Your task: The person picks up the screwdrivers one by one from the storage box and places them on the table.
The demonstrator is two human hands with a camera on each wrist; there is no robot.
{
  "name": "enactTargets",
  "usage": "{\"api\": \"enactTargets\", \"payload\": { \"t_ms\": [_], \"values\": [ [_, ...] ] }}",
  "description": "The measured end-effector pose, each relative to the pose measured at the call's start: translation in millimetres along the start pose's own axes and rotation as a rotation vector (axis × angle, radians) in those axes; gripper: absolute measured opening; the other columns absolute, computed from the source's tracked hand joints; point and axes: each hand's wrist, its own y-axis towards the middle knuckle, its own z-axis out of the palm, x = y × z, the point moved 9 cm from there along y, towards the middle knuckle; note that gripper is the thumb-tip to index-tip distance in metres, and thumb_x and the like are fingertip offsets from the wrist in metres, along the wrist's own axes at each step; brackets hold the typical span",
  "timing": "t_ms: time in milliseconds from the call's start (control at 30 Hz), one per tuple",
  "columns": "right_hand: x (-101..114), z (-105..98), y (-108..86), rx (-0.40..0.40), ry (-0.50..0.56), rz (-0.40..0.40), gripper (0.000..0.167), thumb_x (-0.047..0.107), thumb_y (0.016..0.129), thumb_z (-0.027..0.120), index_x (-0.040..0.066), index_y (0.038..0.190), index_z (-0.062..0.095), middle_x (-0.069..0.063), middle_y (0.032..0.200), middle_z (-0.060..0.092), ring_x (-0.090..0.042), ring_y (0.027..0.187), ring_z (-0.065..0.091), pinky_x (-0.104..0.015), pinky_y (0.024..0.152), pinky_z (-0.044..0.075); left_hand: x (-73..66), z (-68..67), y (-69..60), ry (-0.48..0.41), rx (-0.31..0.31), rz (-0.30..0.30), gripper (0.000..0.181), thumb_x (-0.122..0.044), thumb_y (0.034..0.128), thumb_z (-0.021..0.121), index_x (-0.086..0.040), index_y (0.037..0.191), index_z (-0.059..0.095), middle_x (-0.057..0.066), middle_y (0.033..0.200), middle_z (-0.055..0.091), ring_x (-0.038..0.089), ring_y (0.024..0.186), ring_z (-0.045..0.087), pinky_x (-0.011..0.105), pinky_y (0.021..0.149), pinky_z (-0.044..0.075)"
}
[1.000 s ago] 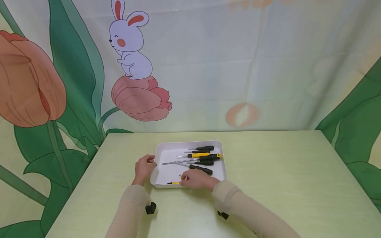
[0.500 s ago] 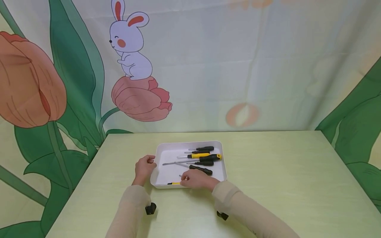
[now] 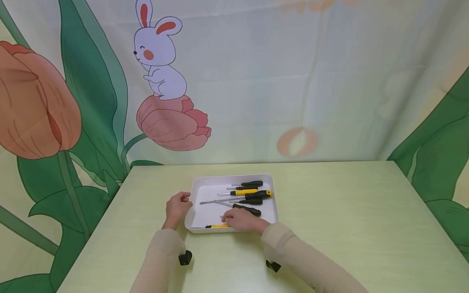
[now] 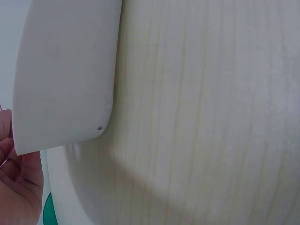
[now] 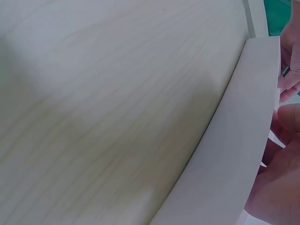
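A white tray [image 3: 196, 211] holds several screwdrivers. My left hand [image 3: 177, 208] grips its left rim; in the left wrist view the fingers [image 4: 30, 176] sit at the edge by the tray corner. My right hand [image 3: 242, 219] reaches over the front rim, fingers bent down into the tray. Beneath those fingers, along the front wall, lies a yellow-and-black screwdriver [image 3: 216, 226], its right part hidden. A small metal tip [image 3: 221, 217] pokes out left of the hand. In the right wrist view the tray wall hides the right fingertips, so their hold is unclear.
Behind the right hand lie a black screwdriver [image 3: 247, 209], a large black-and-yellow one [image 3: 259, 194], a yellow one [image 3: 244, 191] and more black ones, handles to the right. The pale wooden table [image 3: 329, 203] ends at a printed curtain [image 3: 249, 101].
The right fingers have shifted slightly right and up, and more of the front screwdriver's yellow handle shows. The left hand and tray stay in place.
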Motion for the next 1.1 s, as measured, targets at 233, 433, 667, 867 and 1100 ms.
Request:
{"api": "enactTargets", "payload": {
  "t_ms": [233,433,667,867,1100],
  "values": [
    [8,1,-2.8,0.013,-0.046,-0.005,0.027,0.013,0.087,0.042,0.008,0.103,0.064,-0.002,0.11,0.062,-0.016,0.101,0.055,-0.028,0.084,0.042,1.1,-0.2,0.2,0.004,-0.005,0.013,0.033,-0.006,0.0783,0.054,-0.001,0.111,0.057,0.014,0.098,0.058,0.025,0.088,0.052,0.034,0.077,0.041],
    [10,3,-3.2,0.031,-0.063,0.002,0.026,0.014,0.086,0.046,0.008,0.105,0.063,-0.003,0.107,0.063,-0.016,0.095,0.056,-0.027,0.08,0.043,-0.1,-1.0,-1.1,0.004,-0.01,0.014,0.034,-0.005,0.0775,0.055,-0.001,0.111,0.057,0.015,0.098,0.059,0.026,0.089,0.055,0.035,0.077,0.042],
    [9,3,-2.7,0.046,-0.08,-0.003,0.027,0.019,0.086,0.049,0.007,0.105,0.063,-0.004,0.11,0.062,-0.016,0.096,0.057,-0.028,0.081,0.044,-0.4,-1.6,-1.7,0.004,-0.013,0.01,0.033,-0.005,0.0777,0.055,-0.001,0.11,0.057,0.014,0.097,0.059,0.024,0.088,0.054,0.034,0.077,0.041],
    [4,2,1.0,0.077,-0.026,-0.01,0.028,0.02,0.083,0.054,0.005,0.104,0.064,-0.004,0.107,0.063,-0.012,0.086,0.055,-0.025,0.078,0.044,-2.6,-2.6,-2.4,0.005,-0.022,0.024,0.034,-0.005,0.0763,0.055,-0.001,0.11,0.058,0.014,0.096,0.059,0.025,0.088,0.054,0.035,0.077,0.041],
    [1,-2,1.8,0.085,0.026,0.018,0.024,0.017,0.079,0.059,0.007,0.098,0.067,-0.002,0.095,0.064,-0.009,0.077,0.05,-0.024,0.073,0.042,-1.4,-2.0,-1.1,0.014,-0.023,0.019,0.033,-0.006,0.0769,0.055,-0.001,0.11,0.058,0.014,0.097,0.059,0.024,0.088,0.054,0.034,0.078,0.041]
  ]
}}
